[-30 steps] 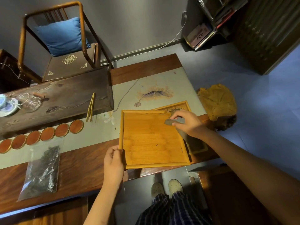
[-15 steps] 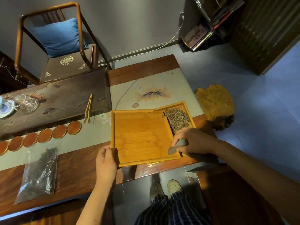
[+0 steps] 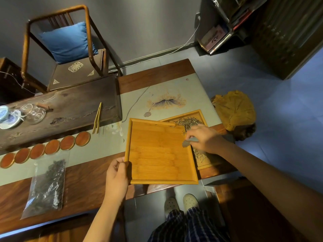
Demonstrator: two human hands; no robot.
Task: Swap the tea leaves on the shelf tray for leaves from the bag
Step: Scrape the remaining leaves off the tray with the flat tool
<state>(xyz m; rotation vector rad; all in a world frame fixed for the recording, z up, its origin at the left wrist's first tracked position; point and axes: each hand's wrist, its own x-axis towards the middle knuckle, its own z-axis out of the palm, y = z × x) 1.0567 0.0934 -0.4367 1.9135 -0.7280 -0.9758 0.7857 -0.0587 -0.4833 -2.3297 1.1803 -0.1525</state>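
Hands were both busy. Far to the left, the bag (image 3: 46, 186) of dark tea leaves lay flat on the tabletop (image 3: 83, 182), and it looked untouched. Next came the left hand (image 3: 116, 179), which gripped the left rim of the big bamboo tray (image 3: 160, 151) with curled fingers and held it over the table edge. That tray looked almost bare, with only a few bits by its right side. Further right, the right hand (image 3: 203, 137) pinched a small grey scraper (image 3: 188, 142) at the tray's right edge. Under it sat a second tray (image 3: 201, 113), and the pale old leaves (image 3: 189, 122) lay piled inside. So the old leaves seemed nearly cleared out. Filling the tray from the bag was still left to do.
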